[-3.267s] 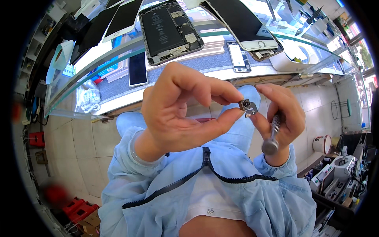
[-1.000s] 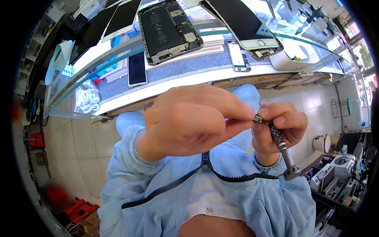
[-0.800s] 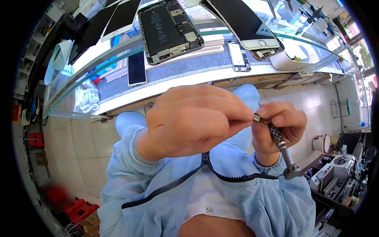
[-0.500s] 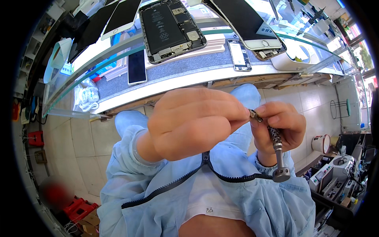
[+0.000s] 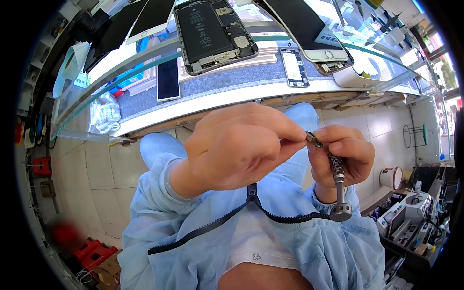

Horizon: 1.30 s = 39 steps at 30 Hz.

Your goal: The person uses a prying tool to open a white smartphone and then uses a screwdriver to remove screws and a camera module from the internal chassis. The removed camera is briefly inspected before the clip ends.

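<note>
Over my lap, my left hand (image 5: 237, 145) is closed, its thumb and forefinger pinching one end of a small dark metal phone part (image 5: 314, 139). The other end sits between the thumb and forefinger of my right hand (image 5: 349, 152). Tucked under that hand's curled fingers is a screwdriver (image 5: 339, 181) with a knurled grey handle, its round end cap pointing down toward my jacket. The part is too small to name exactly. Ahead, at the counter's glass edge, lies an opened phone (image 5: 210, 38) showing its black battery. Neither hand touches it.
On the right of the glass rests another phone (image 5: 309, 29) with its screen lifted. Below the glass, a dark-screened phone (image 5: 168, 79) and a small phone (image 5: 293, 67) lie on a grey mat (image 5: 227, 83). Coiled white cables (image 5: 105, 116) are at left; a wire stand (image 5: 414, 135) is at right.
My left hand has rolled slightly, its fingers lifting and folding differently, while keeping its pinch on the small part. My right hand and the screwdriver have barely moved.
</note>
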Tool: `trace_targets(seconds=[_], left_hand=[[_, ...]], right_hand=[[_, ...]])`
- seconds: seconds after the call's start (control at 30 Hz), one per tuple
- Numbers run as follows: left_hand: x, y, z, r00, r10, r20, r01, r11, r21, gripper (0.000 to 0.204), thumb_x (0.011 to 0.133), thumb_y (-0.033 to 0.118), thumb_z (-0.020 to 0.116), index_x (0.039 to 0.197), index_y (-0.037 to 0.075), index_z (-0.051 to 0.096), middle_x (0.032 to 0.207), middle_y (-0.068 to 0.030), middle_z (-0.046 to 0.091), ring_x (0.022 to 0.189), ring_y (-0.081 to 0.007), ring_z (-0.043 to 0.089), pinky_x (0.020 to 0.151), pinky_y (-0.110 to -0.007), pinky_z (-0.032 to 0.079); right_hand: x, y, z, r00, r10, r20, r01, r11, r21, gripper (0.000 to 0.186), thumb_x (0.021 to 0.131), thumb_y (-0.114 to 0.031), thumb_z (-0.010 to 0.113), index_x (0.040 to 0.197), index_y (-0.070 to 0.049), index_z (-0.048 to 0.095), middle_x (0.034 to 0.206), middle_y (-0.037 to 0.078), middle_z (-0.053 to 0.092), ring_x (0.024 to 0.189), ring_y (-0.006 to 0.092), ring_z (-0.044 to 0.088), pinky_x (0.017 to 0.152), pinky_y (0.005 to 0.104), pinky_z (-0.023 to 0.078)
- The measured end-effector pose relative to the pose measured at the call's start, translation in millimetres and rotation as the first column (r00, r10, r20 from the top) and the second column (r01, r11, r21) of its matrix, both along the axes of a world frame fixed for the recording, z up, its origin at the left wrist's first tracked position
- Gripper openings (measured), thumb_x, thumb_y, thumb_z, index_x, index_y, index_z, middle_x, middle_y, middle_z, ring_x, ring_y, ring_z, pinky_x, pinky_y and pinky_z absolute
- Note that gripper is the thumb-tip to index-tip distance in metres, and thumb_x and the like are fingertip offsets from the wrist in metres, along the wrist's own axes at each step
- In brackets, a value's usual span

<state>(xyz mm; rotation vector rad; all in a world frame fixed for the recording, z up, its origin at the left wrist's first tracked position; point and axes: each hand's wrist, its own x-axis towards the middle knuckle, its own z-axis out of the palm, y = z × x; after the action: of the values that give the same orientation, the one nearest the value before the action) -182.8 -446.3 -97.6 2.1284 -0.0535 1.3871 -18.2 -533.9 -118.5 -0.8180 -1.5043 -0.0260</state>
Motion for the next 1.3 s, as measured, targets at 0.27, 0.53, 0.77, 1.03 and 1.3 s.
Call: trace_targets(seconds=[0.27, 0.53, 0.77, 1.03, 1.3], left_hand=[[-2, 4, -4, 0.998, -0.057, -0.034, 0.055, 0.997, -0.060, 0.043, 0.067, -0.012, 0.075, 0.082, 0.009, 0.041, 0.088, -0.0196, 0.066, 0.079, -0.0268, 0.066, 0.066, -0.033, 0.052], [2, 2, -9, 0.998, -0.059, -0.004, 0.058, 0.993, -0.103, 0.043, 0.070, -0.012, 0.072, 0.085, 0.010, 0.039, 0.087, -0.0194, 0.065, 0.078, -0.0236, 0.064, 0.067, -0.030, 0.050], [-2, 1, -16, 0.993, 0.076, -0.090, -0.092, 0.977, -0.191, 0.034, 0.072, -0.008, 0.072, 0.083, 0.006, 0.044, 0.079, -0.0138, 0.063, 0.069, -0.0178, 0.062, 0.058, -0.024, 0.048], [-4, 7, -6, 0.993, 0.064, -0.098, -0.073, 0.993, -0.097, 0.033, 0.064, -0.008, 0.077, 0.083, 0.003, 0.052, 0.087, -0.0133, 0.060, 0.074, -0.0129, 0.057, 0.061, -0.021, 0.046], [-4, 1, 9, 0.995, 0.086, -0.045, -0.090, 0.991, -0.095, 0.028, 0.063, -0.005, 0.076, 0.089, 0.005, 0.069, 0.106, -0.0145, 0.053, 0.084, -0.0184, 0.057, 0.065, -0.025, 0.048]], right_hand=[[0, 3, -1, 0.999, -0.028, 0.033, 0.027, 0.999, 0.016, 0.032, 0.065, 0.005, 0.078, 0.088, -0.001, 0.056, 0.082, 0.019, 0.068, 0.066, 0.0220, 0.067, 0.054, 0.0251, 0.052], [0, 1, -1, 0.996, -0.061, 0.072, 0.062, 0.998, -0.002, 0.035, 0.064, 0.005, 0.078, 0.088, -0.003, 0.055, 0.082, 0.017, 0.068, 0.065, 0.0219, 0.067, 0.052, 0.0251, 0.050], [1, -3, 1, 0.995, -0.042, 0.089, 0.044, 0.999, -0.023, 0.037, 0.063, 0.007, 0.078, 0.090, -0.004, 0.054, 0.083, 0.017, 0.068, 0.065, 0.0223, 0.066, 0.053, 0.0265, 0.051], [-2, 2, -7, 0.949, 0.145, -0.280, -0.161, 0.986, -0.038, 0.033, 0.069, 0.010, 0.072, 0.091, -0.001, 0.050, 0.089, 0.019, 0.065, 0.067, 0.0170, 0.063, 0.063, 0.0257, 0.052], [0, 4, 5, 0.153, 0.233, -0.960, -0.837, 0.548, 0.000, 0.030, 0.075, 0.004, 0.069, 0.092, -0.005, 0.046, 0.085, 0.012, 0.057, 0.047, -0.0001, 0.034, 0.040, 0.0136, 0.027]])
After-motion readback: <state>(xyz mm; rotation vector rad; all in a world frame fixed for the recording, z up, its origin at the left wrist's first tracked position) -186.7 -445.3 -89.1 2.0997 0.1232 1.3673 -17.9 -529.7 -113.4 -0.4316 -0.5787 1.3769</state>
